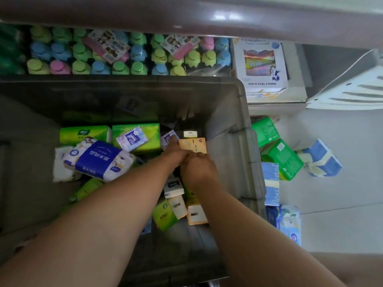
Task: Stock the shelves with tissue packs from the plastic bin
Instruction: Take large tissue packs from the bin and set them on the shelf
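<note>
Both my arms reach down into the grey plastic bin (238, 125). My left hand (175, 153) and my right hand (198, 167) meet at the near edge of an orange tissue pack (194, 143) and grip it together. Around it lie green tissue packs (136, 135), a blue and white pack (99, 158), a small purple pack (131, 138) and several small white, orange and green packs (180, 208) under my wrists.
A shelf above the bin holds rows of bottles with coloured caps (124, 56) and a white box (263, 63). On the tiled floor to the right lie green packs (279, 156), a blue pack (323, 158) and further blue packs (288, 222).
</note>
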